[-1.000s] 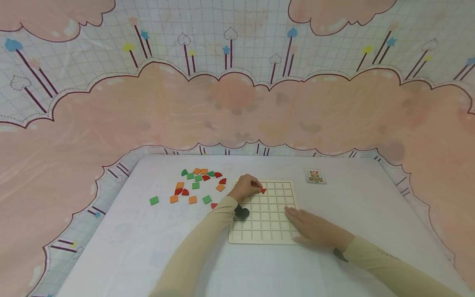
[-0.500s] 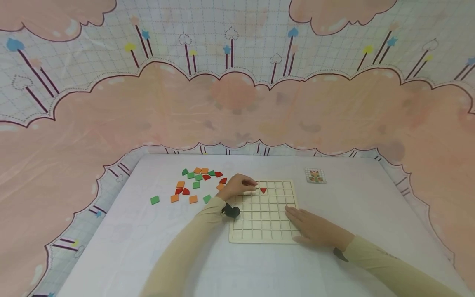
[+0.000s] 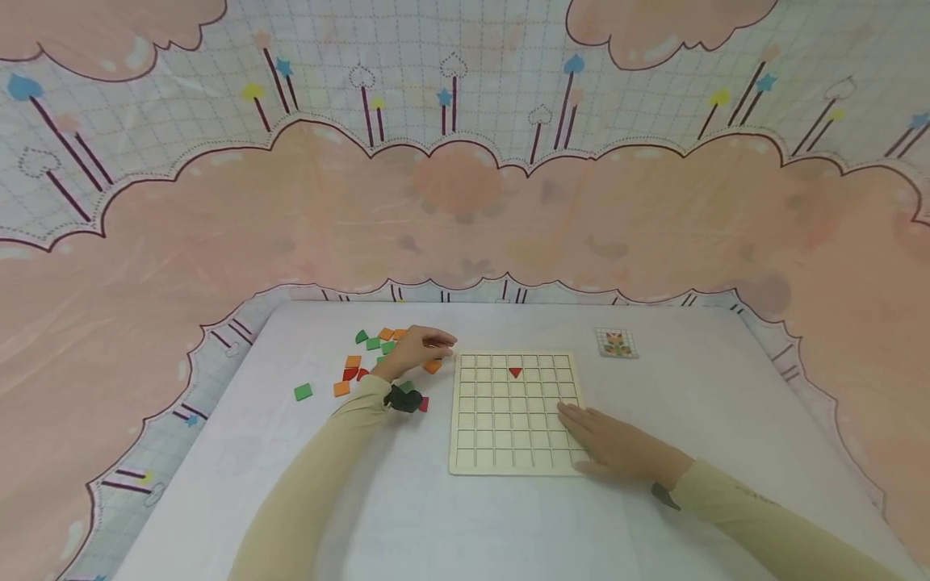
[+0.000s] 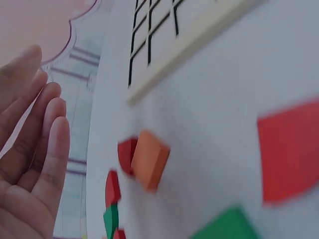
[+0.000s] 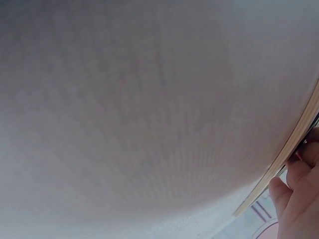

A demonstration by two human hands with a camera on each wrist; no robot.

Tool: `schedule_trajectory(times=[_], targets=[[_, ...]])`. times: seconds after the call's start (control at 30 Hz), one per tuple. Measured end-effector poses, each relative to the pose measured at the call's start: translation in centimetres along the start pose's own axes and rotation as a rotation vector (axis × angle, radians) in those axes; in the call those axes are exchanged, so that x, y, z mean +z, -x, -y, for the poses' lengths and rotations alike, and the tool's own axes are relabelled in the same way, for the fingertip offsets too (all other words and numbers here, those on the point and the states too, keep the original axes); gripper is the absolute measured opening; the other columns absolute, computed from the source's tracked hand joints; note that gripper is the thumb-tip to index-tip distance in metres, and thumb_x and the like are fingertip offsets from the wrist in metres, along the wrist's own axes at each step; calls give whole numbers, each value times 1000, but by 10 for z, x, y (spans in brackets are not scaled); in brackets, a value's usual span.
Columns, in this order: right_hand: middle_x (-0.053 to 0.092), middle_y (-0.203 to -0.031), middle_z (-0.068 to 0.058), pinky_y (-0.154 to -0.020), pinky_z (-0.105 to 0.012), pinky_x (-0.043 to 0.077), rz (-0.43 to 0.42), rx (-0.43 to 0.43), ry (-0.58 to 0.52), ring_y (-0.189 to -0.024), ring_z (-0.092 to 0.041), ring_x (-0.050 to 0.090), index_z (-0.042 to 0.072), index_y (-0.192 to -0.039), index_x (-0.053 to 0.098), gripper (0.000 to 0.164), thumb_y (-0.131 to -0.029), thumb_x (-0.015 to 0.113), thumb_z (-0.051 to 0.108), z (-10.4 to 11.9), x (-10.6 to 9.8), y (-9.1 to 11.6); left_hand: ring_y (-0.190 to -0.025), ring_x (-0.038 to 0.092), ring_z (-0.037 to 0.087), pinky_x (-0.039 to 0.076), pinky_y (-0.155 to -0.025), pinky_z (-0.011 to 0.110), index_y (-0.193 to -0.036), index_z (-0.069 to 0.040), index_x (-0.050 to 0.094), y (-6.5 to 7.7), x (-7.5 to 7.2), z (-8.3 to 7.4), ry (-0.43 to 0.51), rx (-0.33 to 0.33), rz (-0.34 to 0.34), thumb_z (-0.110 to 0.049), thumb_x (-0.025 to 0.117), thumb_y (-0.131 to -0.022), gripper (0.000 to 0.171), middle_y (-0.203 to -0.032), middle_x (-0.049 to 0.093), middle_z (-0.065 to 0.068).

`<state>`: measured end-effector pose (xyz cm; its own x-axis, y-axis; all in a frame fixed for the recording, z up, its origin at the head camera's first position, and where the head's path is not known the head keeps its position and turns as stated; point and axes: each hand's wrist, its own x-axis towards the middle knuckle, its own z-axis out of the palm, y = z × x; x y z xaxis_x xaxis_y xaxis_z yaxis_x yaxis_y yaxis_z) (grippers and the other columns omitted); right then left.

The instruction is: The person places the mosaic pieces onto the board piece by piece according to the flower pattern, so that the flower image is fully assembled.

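A pale wooden grid board (image 3: 501, 420) lies on the table, with one red triangle (image 3: 516, 372) in a cell near its far edge. My left hand (image 3: 413, 353) is above the loose pieces left of the board, fingers loosely bent and holding nothing. The left wrist view shows an orange square (image 4: 151, 159) and a red piece (image 4: 289, 152) below this hand (image 4: 37, 159). My right hand (image 3: 625, 449) rests with extended fingers on the board's right edge; in the right wrist view its fingertips are at the wooden rim (image 5: 284, 157).
Green, orange and red tiles are scattered left of the board, with one green square (image 3: 303, 391) farthest left. Some are hidden under my left hand and wrist. A small pattern card (image 3: 617, 343) lies beyond the board's right corner. A patterned cloth (image 3: 465, 218) hangs behind the table.
My left hand let go of the red triangle on the board, then moved left, off the board and over the loose pieces. My right hand has stayed in place.
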<state>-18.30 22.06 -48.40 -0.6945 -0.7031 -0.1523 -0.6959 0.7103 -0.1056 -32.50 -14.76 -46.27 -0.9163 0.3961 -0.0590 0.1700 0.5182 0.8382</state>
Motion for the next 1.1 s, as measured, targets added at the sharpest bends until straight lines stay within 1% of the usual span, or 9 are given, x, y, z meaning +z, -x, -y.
schedule_trajectory(times=[0.03, 0.2, 0.33, 0.4, 0.47, 0.67, 0.8, 0.9, 1.1], targets=[[21, -157, -10, -115, -41, 25, 0, 1, -2, -143, -26, 25, 4, -148, 24, 69, -96, 44, 45, 0, 0, 0, -96, 63, 20, 53, -83, 31, -117, -3, 65, 1, -5, 3, 4, -14, -12, -14, 66, -87, 32, -111, 68, 13], [22, -156, -10, -115, -41, 25, -1, 1, -11, -143, -26, 25, 3, -148, 24, 69, -96, 44, 45, -1, 1, 0, -102, 63, 26, 51, -87, 34, -117, -1, 64, 8, -27, 15, -21, -6, -78, -13, 67, -87, 33, -114, 67, 16], [21, -157, -10, -115, -41, 25, 8, 5, -18, -143, -26, 25, 4, -148, 24, 70, -96, 43, 46, -3, 2, 0, -104, 60, 26, 51, -82, 31, -118, -1, 64, 12, -37, 21, -40, -56, -113, -13, 66, -87, 33, -116, 66, 15], [21, -157, -10, -115, -41, 24, 8, 7, -17, -143, -26, 24, 4, -148, 23, 70, -96, 43, 47, -4, 3, 0, -102, 59, 26, 49, -79, 29, -118, -2, 64, 13, -39, 24, -31, -86, -122, -12, 66, -87, 32, -116, 65, 16], [21, -157, -9, -115, -41, 24, 3, 9, -13, -143, -26, 24, 5, -148, 24, 70, -96, 43, 46, -4, 3, 0, -102, 59, 26, 49, -78, 29, -117, -1, 64, 12, -40, 27, -50, -89, -120, -11, 65, -88, 31, -116, 65, 17], [21, -157, -8, -115, -41, 24, 5, 19, -23, -143, -25, 24, 6, -149, 24, 69, -96, 44, 46, -5, 3, 0, -100, 61, 27, 51, -86, 34, -113, -2, 67, 8, -40, 36, -135, -76, -136, -12, 70, -84, 31, -113, 66, 17], [21, -157, -8, -115, -42, 25, 0, 14, -29, -143, -26, 25, 6, -149, 24, 69, -96, 44, 46, -4, 2, -1, -93, 63, 25, 52, -81, 33, -110, -1, 68, 6, -42, 41, -154, -72, -174, -8, 72, -81, 29, -106, 68, 18], [22, -157, -9, -114, -42, 26, -9, 9, -30, -143, -26, 25, 6, -148, 25, 69, -96, 44, 46, -4, 1, -1, -90, 63, 24, 52, -79, 31, -109, -1, 68, 4, -44, 43, -155, -75, -181, -8, 73, -80, 30, -104, 68, 18], [23, -156, -10, -114, -43, 27, -15, 2, -20, -142, -27, 27, 5, -148, 26, 68, -96, 43, 46, -3, 2, 0, -99, 61, 28, 50, -88, 38, -111, 0, 67, 2, -47, 48, -149, -115, -163, -5, 72, -80, 32, -111, 67, 19]])
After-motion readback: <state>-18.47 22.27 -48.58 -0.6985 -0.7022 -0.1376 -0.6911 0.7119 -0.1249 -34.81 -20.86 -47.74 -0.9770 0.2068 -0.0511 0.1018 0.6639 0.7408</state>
